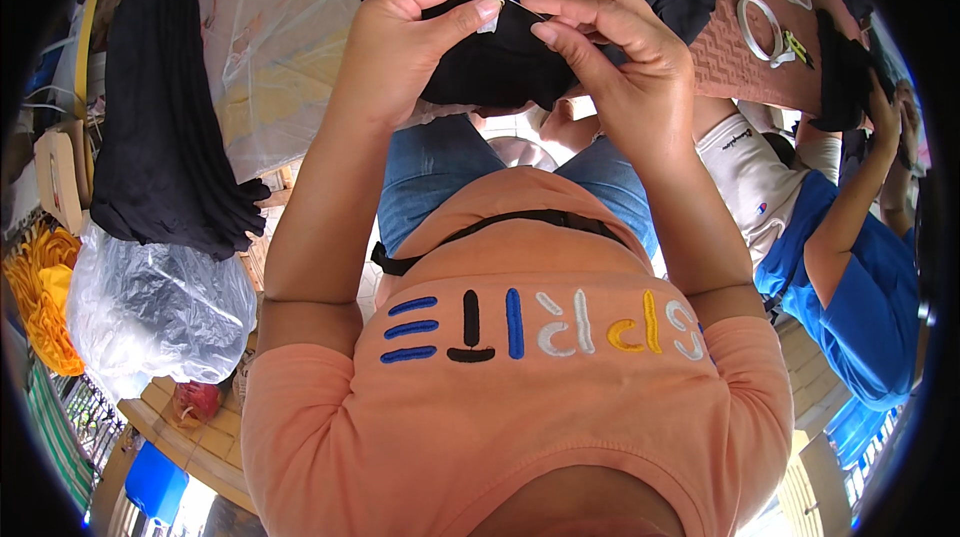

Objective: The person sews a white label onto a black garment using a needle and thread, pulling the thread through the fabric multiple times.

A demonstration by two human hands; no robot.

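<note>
Between thumb and forefinger, my left hand [410, 27] pinches a small white piece [489, 17], perhaps a folded tag; its exact kind is too small to tell. Facing it, my right hand [625, 37] grips a thin needle [524, 7] in its fingertips. The needle's tip points left toward the white piece, with a slight gap between them. Any thread on the needle is too fine to make out. Both hands are raised over black cloth [500, 72] spread on the table in front of me.
Clear plastic sheeting [270, 47] covers the table's left part. To the right, a white tape roll [760, 29] and yellow-green thread snips [798, 49] lie on a reddish-brown textured surface [740, 67]. A person in blue [850, 287] sits close at my right, handling black cloth.
</note>
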